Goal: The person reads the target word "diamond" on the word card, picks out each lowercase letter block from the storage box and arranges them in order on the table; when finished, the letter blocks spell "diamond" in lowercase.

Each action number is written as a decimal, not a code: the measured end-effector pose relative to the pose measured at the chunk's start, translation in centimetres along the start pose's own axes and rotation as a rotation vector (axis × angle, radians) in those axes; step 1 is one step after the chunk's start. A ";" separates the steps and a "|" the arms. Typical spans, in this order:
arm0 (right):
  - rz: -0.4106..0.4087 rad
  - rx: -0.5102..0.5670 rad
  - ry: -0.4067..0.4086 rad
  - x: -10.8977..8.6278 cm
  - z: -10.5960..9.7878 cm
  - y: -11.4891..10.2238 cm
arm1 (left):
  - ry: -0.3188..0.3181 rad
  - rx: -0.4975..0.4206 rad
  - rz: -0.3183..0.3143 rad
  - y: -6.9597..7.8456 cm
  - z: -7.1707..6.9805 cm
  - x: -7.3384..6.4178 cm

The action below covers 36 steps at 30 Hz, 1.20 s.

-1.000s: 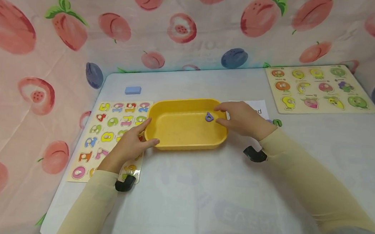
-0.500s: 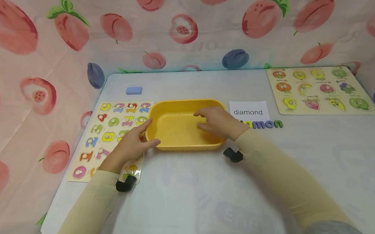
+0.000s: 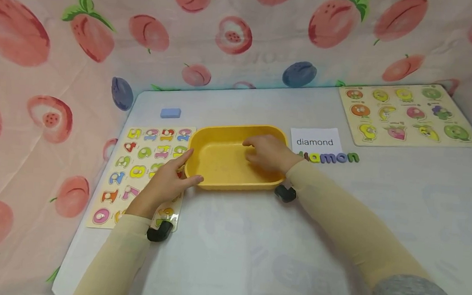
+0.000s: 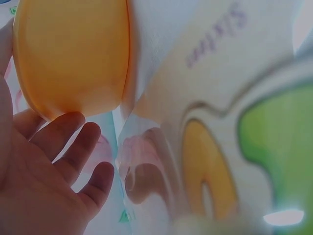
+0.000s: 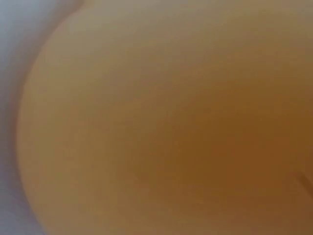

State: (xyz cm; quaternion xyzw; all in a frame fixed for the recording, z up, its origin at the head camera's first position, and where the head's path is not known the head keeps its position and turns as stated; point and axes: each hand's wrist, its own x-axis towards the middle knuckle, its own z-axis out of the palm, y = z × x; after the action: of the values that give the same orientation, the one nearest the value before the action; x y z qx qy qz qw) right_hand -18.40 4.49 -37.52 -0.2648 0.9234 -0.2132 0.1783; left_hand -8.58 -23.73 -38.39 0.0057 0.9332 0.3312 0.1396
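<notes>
A yellow tray (image 3: pixel 227 165) stands at the middle of the white table. My left hand (image 3: pixel 166 186) holds its left end, thumb across the front rim and index finger at the left rim; the left wrist view shows the other fingers (image 4: pixel 73 132) against the tray's outside. My right hand (image 3: pixel 270 154) reaches into the tray's right part, fingers bent downward. Whether its fingertips pinch something I cannot tell. Beyond it, coloured letters (image 3: pixel 328 157) spelling "diamon" lie below a white card (image 3: pixel 316 141) printed "diamond"; the first letter is partly covered. The right wrist view is a yellow blur.
A number puzzle board (image 3: pixel 136 186) lies left of the tray, partly under my left hand. At the back right lies a fruit puzzle board (image 3: pixel 410 115). A small blue block (image 3: pixel 170 113) sits at the back left. A fruit-print cloth (image 3: pixel 263 41) hangs behind.
My right hand has moved left from the tray's right rim into the tray, and the small purple letter seen there is now hidden. The card and letter row came into view. My left hand stays.
</notes>
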 end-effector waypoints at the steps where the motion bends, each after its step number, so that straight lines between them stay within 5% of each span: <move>1: 0.000 -0.001 -0.003 0.0 0.0 0.0 | 0.000 -0.002 0.000 0.0 0.0 0.0; 23: -0.055 0.030 -0.077 0.2 0.3 0.1 | -0.007 0.007 -0.024 0.2 -0.2 0.1; 36: -0.038 -0.068 -0.113 0.2 0.4 0.3 | -0.006 -0.008 -0.004 0.2 -0.1 0.1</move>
State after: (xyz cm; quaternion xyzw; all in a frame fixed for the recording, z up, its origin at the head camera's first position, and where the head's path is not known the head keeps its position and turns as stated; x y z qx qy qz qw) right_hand -18.51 4.43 -38.06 -0.2999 0.9133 -0.1696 0.2171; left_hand -8.71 -23.66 -38.25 0.0040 0.9314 0.3346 0.1430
